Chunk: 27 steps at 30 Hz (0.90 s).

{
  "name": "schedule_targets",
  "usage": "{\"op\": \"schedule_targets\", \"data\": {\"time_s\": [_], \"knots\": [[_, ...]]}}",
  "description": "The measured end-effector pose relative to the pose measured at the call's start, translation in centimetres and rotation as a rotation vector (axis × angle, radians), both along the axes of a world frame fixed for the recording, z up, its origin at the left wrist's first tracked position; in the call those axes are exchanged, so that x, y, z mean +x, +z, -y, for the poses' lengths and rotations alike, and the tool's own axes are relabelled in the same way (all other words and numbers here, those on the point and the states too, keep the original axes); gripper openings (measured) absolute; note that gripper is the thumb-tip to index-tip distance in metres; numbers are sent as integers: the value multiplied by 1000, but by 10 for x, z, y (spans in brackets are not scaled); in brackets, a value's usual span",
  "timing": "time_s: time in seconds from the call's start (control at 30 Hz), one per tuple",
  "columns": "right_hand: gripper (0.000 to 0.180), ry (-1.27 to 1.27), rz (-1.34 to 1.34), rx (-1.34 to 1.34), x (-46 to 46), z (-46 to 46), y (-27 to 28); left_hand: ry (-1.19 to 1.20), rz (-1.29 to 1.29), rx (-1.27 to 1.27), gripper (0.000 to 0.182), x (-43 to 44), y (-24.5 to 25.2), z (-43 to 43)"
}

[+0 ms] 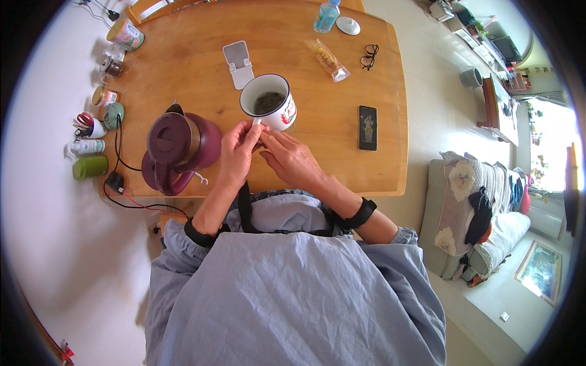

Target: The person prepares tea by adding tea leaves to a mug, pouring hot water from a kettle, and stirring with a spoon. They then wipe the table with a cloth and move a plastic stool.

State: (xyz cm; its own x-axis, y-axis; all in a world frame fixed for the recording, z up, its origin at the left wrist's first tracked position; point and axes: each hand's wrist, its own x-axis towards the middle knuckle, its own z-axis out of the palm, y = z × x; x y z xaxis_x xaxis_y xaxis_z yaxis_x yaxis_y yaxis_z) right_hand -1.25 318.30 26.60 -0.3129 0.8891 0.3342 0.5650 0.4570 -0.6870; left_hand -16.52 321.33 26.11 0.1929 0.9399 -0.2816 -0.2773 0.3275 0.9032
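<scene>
A white enamel-style mug [287, 114] with a dark blue rim holds dark liquid with what look like tea leaves. My left hand [238, 146] grips its handle, which points toward me. The fingers of my right hand [293, 158] meet my left hand's thumb at the handle; whether they grip the handle too or something small is hidden. To the left of my hands stands a maroon electric kettle [206, 142], its lid down. A grey-white folding phone stand [240, 68] lies beyond the mug. Right of the mug is a smartphone [367, 128] lying flat.
On the wooden table [320, 176] are a clear packet [328, 59], eyeglasses [369, 57], a white lid [348, 25] and a blue bottle [326, 17]. Jars, a scissors cup [97, 129] and a green container [90, 167] line the left wall. A black cable [120, 158] runs near the kettle.
</scene>
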Motion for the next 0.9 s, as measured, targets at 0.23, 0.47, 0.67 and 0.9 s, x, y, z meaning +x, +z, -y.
{"op": "schedule_targets", "data": {"time_s": [0.23, 0.47, 0.67, 0.9], "knots": [[27, -333, -56, -246, 75, 10, -33, -29, -69, 98, 23, -29, 4, -3], [41, 74, -128, -605, 71, 2, -101, -105, -141, 83, 23, -62, -12, 11], [24, -329, -213, -694, 46, -49, -127, -212, -358, 164, 25, -76, -18, 28], [19, -375, -424, -356, 72, -24, -39, -263, -530, 244, 20, -79, -27, 28]]}}
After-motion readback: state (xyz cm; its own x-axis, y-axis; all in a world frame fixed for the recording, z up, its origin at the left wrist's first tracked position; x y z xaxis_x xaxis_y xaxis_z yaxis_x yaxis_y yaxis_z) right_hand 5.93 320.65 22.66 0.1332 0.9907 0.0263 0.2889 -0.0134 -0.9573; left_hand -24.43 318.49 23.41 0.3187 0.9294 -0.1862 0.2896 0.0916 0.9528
